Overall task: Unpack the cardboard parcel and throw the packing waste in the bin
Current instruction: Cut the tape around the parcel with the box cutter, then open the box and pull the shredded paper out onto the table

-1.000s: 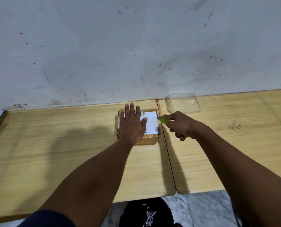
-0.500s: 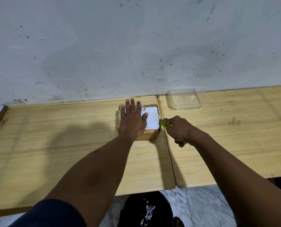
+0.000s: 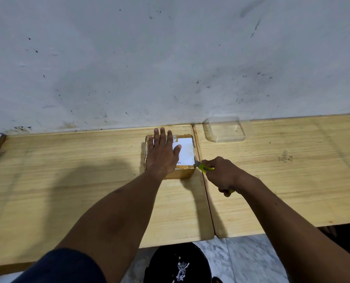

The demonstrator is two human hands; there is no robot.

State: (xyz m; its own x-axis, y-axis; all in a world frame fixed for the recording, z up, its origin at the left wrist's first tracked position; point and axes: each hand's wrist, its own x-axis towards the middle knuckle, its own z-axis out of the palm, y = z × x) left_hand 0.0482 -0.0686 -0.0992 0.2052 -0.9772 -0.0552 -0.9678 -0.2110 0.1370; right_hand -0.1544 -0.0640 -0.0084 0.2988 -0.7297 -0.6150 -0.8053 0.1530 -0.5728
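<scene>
A small brown cardboard parcel (image 3: 185,174) with a white label on top sits near the back of the left wooden table. My left hand (image 3: 162,155) lies flat on its top, fingers spread, pressing it down. My right hand (image 3: 223,174) is closed around a yellow-green box cutter (image 3: 203,166), whose blade tip touches the parcel's near right top corner. A black bin (image 3: 178,264) stands on the floor below the table's front edge, with scraps of white waste inside.
A clear plastic container (image 3: 224,129) rests upside down at the back of the right table (image 3: 282,180), near the wall. A narrow seam separates it from the left table (image 3: 68,180). Marble floor shows below.
My right hand has drawn the cutter toward me along the parcel's right top edge, from the far end to the near corner. My left hand has stayed flat on the parcel.
</scene>
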